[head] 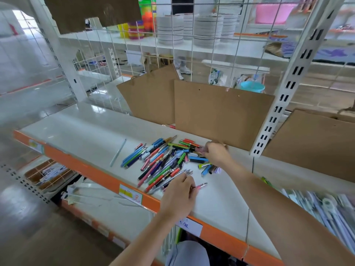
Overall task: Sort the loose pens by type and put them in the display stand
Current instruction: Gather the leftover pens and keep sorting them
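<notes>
— Where's the room on that shelf (80,129)?
— Left of the pile of pens (165,160), bare out to the orange edge.
— Hands?
— Left hand (178,196) at the pile's near edge, pinching a pink pen (200,186). Right hand (217,153) on its far side by the cardboard (221,114); its grip is blurred, can't tell.

You are standing in a shop aisle, at a white metal shelf (80,131) with an orange front edge carrying price labels (130,194), backed by a wire grid panel (192,45), with stacked plates (208,29) and bright plastic cups (134,29) on shelving beyond.
</notes>
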### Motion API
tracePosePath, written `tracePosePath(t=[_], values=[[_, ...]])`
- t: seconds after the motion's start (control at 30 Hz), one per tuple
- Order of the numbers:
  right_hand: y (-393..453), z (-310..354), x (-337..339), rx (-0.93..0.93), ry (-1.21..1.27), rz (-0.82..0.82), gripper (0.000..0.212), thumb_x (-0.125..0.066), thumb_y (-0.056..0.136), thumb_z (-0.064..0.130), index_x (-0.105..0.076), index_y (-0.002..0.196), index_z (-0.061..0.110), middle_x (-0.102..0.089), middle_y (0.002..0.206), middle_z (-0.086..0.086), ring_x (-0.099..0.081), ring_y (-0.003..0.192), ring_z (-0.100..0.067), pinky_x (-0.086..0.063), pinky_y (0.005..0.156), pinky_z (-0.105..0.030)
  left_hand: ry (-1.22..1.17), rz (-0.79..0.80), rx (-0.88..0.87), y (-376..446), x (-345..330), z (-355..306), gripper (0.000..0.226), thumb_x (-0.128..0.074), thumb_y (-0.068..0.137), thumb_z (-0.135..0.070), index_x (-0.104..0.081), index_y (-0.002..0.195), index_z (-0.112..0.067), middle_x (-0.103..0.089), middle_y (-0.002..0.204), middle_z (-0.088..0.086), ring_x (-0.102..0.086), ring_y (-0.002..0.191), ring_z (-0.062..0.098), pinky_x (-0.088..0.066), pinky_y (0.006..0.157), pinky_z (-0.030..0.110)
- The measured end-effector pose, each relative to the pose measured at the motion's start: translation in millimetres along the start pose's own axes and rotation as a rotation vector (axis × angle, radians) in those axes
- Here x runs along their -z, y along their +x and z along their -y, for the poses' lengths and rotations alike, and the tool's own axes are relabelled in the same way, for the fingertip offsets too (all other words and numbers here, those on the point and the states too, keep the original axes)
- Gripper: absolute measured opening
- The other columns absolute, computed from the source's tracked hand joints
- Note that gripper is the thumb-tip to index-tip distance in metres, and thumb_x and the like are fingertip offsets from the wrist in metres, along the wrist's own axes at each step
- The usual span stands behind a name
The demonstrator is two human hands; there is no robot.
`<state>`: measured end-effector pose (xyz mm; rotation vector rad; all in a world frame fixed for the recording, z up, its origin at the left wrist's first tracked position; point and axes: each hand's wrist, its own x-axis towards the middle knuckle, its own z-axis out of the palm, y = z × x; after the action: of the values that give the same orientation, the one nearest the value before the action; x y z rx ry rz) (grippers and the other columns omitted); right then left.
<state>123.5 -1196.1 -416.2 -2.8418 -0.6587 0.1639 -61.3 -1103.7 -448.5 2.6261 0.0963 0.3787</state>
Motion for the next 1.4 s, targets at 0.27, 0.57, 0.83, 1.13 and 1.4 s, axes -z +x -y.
tracePosePath(t=[0.27, 0.57, 0.83, 1.13, 1.4], values=[[-132, -16, 10, -0.114, 0.860, -0.070, 0.002, -0.056, 0.093, 0.015, -0.055, 0.093, 0.016, -0.063, 0.078, 0.000, -0.054, 0.067, -0.011, -0.037, 0.056, -0.020, -0.021, 0.000, -0.008, 0, -2, 0, 0.017, -0.049, 0.095, -0.032, -0.056, 0.095, -0.017, -0.049, 0.095, -0.006, -0.045, 0.086, 0.009, -0.041, 0.075, 0.022], [-201, -38, -12, -0.219, 1.130, -0.265, 0.008, -0.055, 0.093, 0.009, -0.063, 0.094, 0.010, -0.062, 0.075, 0.003, -0.041, 0.060, -0.014, -0.035, 0.046, -0.007, -0.033, 0.096, -0.055, 2, 8, -8, 0.018, -0.043, 0.098, -0.033, -0.053, 0.093, -0.019, -0.054, 0.081, -0.006, -0.049, 0.068, 0.007, -0.038, 0.057, 0.023], [-197, -46, -17, -0.226, 1.282, -0.257, 0.014, -0.044, 0.096, 0.002, -0.057, 0.092, 0.006, -0.066, 0.074, 0.001, -0.045, 0.055, -0.008, -0.036, 0.050, -0.017, -0.084, 0.123, -0.205, -4, -11, -31, 0.020, -0.042, 0.097, -0.042, -0.053, 0.099, -0.026, -0.053, 0.076, -0.016, -0.053, 0.064, 0.004, -0.037, 0.054, 0.022], [-197, -43, -17, -0.204, 1.247, -0.225, 0.014, -0.046, 0.095, 0.003, -0.059, 0.091, 0.008, -0.063, 0.067, 0.007, -0.044, 0.056, -0.006, -0.037, 0.052, -0.014, -0.093, 0.114, -0.233, -9, -10, -27, 0.022, -0.049, 0.095, -0.039, -0.060, 0.097, -0.020, -0.048, 0.077, -0.019, -0.049, 0.061, 0.003, -0.038, 0.055, 0.019], [-192, -32, -10, -0.131, 1.095, -0.070, 0.014, -0.047, 0.095, 0.006, -0.058, 0.088, 0.011, -0.059, 0.066, 0.001, -0.049, 0.055, -0.007, -0.040, 0.054, -0.017, -0.170, 0.212, -0.142, -3, -3, -39, 0.024, -0.049, 0.097, -0.030, -0.067, 0.088, -0.016, -0.056, 0.068, -0.012, -0.046, 0.058, 0.001, -0.030, 0.053, 0.019]])
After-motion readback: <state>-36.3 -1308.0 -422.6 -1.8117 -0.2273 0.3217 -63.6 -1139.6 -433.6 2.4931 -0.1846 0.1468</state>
